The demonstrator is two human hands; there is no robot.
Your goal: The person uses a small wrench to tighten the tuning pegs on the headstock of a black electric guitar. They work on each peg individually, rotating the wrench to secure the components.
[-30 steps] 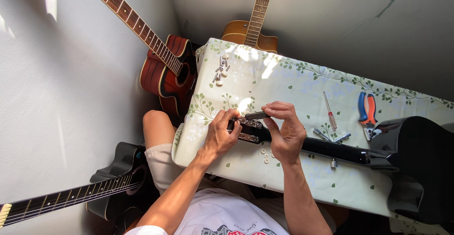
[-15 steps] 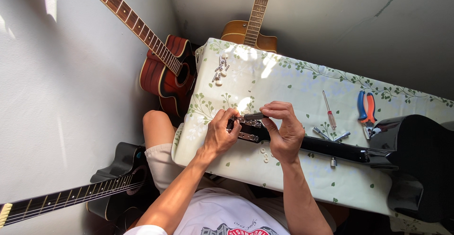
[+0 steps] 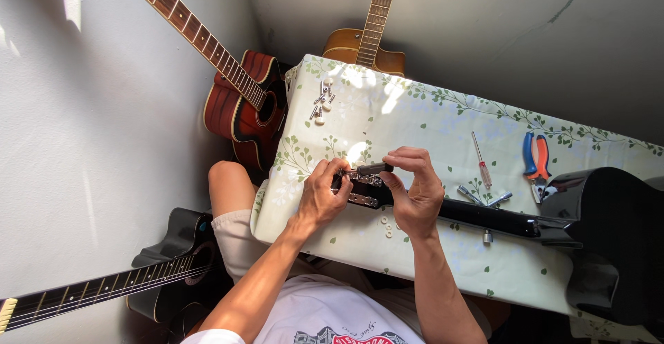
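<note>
Pliers [image 3: 536, 158], red-handled screwdriver [image 3: 481, 158] (lying apart) on the leaf-patterned tablecloth [image 3: 429, 119]; red guitar [image 3: 238, 105] leaning.

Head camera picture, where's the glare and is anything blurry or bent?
Head view: sun patches bleach the tablecloth near its far edge and behind the left hand; the black guitar body shows glossy reflections; wide-angle lens bows the table edges; hands and headstock look sharp.

The person wears a white short-sleeved T-shirt [image 3: 325, 316] with a printed graphic on the chest — grey and red shapes, cut off by the lower edge of the view. Light beige shorts [image 3: 232, 237] reach to just above a bare knee. Both forearms are bare — no watch, ring or bracelet shows.
</note>
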